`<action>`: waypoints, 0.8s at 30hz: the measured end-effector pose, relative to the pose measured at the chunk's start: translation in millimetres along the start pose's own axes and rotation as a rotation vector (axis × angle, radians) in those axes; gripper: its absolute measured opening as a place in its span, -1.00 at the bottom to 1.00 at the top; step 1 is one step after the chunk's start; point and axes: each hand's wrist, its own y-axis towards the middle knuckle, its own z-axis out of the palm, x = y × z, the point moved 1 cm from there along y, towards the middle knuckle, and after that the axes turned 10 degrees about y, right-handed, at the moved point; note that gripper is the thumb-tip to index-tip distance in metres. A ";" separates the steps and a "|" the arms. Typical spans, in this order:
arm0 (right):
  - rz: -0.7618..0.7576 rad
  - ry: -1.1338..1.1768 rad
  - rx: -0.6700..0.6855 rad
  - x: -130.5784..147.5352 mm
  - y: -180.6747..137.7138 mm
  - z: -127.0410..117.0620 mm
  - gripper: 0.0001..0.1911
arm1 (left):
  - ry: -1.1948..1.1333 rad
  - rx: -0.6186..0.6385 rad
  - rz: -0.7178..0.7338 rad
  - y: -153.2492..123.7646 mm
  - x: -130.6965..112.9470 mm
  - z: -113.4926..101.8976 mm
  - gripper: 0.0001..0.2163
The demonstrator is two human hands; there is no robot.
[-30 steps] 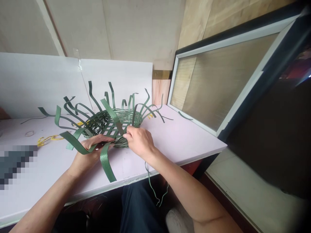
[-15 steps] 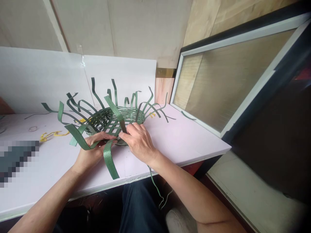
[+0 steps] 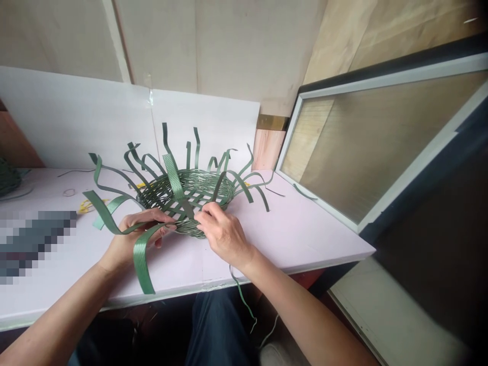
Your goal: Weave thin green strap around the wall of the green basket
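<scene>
A partly woven green basket stands on the table, its strap ends sticking up and curling outward all round. My left hand grips the near-left rim between thumb and fingers, among wide green straps that curl over and past it. My right hand is closed in a pinch at the near rim, just right of an upright strap. A thin green strip hangs from beneath that hand over the table edge. The fingertips partly hide what they pinch.
Yellow ties lie left of the basket on the pale table. A framed pane leans at the right, with a loose green scrap at its foot. White boards stand behind. A blurred-out patch covers something at left.
The view has swung left. My left hand has shifted left along the rim, away from my right hand, and the wide strap beside it has moved left. My right hand stays pinched at the near rim.
</scene>
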 end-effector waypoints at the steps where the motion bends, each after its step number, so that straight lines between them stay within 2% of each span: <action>1: 0.013 -0.013 -0.001 2.1 -0.5 1.0 -0.78 | -0.009 0.001 -0.004 -1.1 2.0 -2.0 -0.84; 5: -0.034 -0.110 -0.063 10.0 -0.4 4.4 -0.69 | -0.028 -0.007 0.025 -1.7 3.3 -3.5 -0.84; 10: -0.080 -0.181 -0.099 15.0 3.5 10.3 -0.69 | -0.053 0.051 0.065 0.6 -0.7 -3.4 -0.84; 19: -0.088 -0.217 -0.200 22.3 6.4 18.7 -0.69 | -0.146 0.111 0.016 -0.6 -1.0 -3.5 -0.82; 24: -0.099 -0.257 -0.166 23.4 7.9 22.1 -0.70 | -0.103 0.116 0.068 0.5 -1.4 -5.3 -0.86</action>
